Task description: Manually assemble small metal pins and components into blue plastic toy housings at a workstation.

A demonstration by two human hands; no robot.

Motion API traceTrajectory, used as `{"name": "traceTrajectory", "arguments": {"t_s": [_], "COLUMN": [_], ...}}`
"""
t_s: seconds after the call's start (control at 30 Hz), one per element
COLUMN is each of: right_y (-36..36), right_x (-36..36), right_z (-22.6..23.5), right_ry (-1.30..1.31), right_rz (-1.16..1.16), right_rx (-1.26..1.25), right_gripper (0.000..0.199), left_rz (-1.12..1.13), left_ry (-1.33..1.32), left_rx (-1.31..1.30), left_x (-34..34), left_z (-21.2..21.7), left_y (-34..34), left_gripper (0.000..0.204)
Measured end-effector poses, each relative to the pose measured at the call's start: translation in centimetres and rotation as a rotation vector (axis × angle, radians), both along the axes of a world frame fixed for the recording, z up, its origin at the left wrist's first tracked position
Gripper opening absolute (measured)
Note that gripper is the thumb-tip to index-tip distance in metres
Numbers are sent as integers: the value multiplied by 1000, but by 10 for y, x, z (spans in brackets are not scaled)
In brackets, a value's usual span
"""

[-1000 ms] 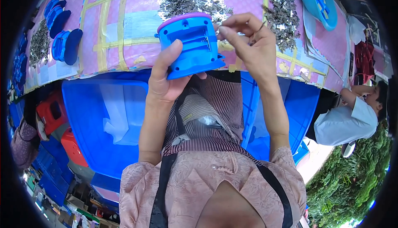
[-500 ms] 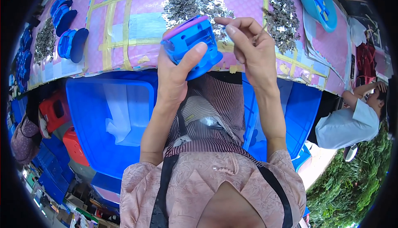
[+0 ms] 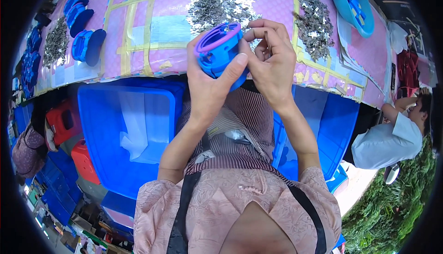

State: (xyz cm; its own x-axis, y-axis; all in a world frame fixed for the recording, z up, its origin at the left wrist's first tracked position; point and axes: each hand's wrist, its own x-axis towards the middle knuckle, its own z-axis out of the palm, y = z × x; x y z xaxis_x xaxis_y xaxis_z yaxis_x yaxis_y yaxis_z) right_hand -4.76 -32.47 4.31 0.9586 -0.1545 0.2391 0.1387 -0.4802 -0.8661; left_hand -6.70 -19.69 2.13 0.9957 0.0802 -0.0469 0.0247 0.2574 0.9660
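A round blue plastic housing with a purple rim [image 3: 219,51] is gripped in the left hand [image 3: 210,81], thumb across its side, and is held above the near edge of the pink table [image 3: 166,5], its open mouth tilted toward 11 o'clock, apparently so the inside is reachable. The right hand [image 3: 272,62], at 3 o'clock of it, is pinched shut on a small thin metal piece [image 3: 266,36]. Two heaps of metal pieces [image 3: 221,0] lie at 12 o'clock. A blue crate [image 3: 99,125] lined with clear film stands at 7 o'clock; a light blue basin [image 3: 353,5] at 2 o'clock holds blue parts.
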Motion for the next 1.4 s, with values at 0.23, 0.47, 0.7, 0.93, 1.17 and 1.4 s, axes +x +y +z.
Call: {"name": "traceTrajectory", "arguments": {"t_s": [0.23,0.47,0.7,0.93,1.17,1.4], "right_y": [13,34,27,39,66,49], "right_x": [-5,-11,21,126,242,309], "right_z": [3,29,-1,-14,-4,6], "right_ry": [-312,-5,60,-23,-141,-391], "right_rz": [37,303,379,230,146,220], "right_rx": [-250,75,-25,-159,-505,-1129], "right_gripper": [17,19,12,32,61,53], "left_rz": [97,163,563,664,862,931], "left_ry": [-77,93,34,159,209,-352], "left_rx": [11,-252,55,242,985,1085], "left_x": [-3,-5,30,74,97,72], "left_z": [15,9,-16,-37,-28,-9], "left_y": [0,60,208,260,264,183], "left_gripper": [71,63,57,81,74,35]}}
